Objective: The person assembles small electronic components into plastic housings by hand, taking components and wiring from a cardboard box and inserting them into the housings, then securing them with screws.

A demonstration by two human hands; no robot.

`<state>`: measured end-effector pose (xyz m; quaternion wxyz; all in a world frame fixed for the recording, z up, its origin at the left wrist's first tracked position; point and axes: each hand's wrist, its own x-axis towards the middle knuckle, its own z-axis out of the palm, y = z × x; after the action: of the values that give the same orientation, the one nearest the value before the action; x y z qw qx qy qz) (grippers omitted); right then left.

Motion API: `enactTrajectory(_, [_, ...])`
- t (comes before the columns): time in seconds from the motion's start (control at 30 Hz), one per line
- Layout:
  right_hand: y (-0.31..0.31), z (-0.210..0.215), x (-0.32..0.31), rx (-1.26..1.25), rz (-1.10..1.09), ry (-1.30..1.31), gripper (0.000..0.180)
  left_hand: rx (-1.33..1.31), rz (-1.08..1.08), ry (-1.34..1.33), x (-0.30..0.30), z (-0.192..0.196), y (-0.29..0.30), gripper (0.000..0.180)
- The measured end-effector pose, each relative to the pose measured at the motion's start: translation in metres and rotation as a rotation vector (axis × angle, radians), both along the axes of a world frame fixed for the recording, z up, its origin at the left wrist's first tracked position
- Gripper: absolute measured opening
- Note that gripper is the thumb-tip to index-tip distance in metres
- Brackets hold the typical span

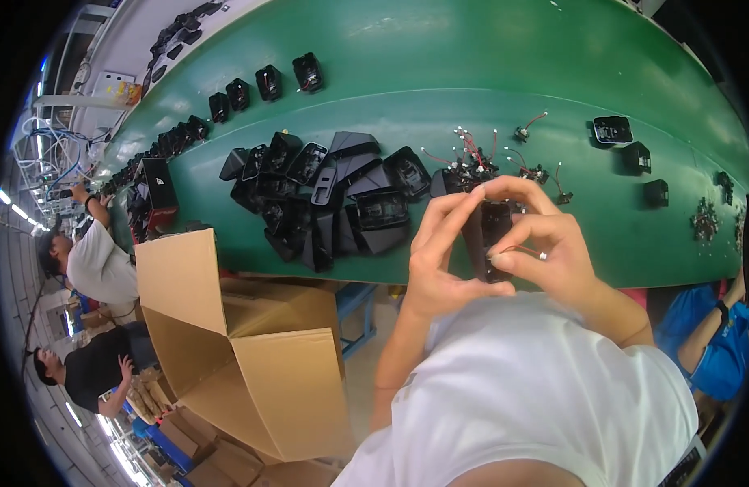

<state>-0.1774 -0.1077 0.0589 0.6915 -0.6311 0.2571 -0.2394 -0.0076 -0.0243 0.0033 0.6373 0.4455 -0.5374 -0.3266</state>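
In front of my chest, a black plastic housing [494, 223] is held with its open side facing up. My left hand [437, 261] wraps round its left side, thumb across the near end and fingertips at the far end. Over the right side of the housing curls my right hand [558, 250]. Its thumb and fingers pinch at a thin reddish cable whose white plug [543, 256] sticks out; what is at the cable's other end is hidden. Just beyond my hands lies a pile of small wired parts [472, 166] with red leads and white plugs.
On the green table [472, 65], a heap of black housings [342, 195] lies to the left; several more stand in a row [269, 83] behind it. Further housings [612, 130] sit at right. An open cardboard box [289, 390] stands at my left. Co-workers [98, 264] are nearby on both sides.
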Motion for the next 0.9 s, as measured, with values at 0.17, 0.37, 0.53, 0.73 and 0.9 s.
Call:
enactTrajectory(0.17, [0.007,-0.025,0.007,0.303,-0.046,-0.261,0.007,-0.033,0.015,0.200,-0.010,-0.010,-0.004,0.101])
enactTrajectory(0.37, [0.004,-0.025,0.003,-0.171,-0.064,-0.226,0.014,-0.031,0.153,0.207,-0.014,-0.002,0.003,0.097])
enactTrajectory(0.53, [-0.006,-0.032,-0.006,-0.033,0.015,-0.217,0.013,-0.131,0.340,-0.337,-0.010,0.015,0.001,0.088])
enactTrajectory(0.73, [-0.003,-0.024,-0.002,-0.061,-0.070,-0.158,0.009,-0.158,0.363,-0.279,-0.014,0.012,-0.005,0.079])
enactTrajectory(0.9, [0.012,-0.023,0.012,0.199,-0.160,-0.261,0.008,-0.157,0.490,-0.343,-0.018,0.007,-0.007,0.079])
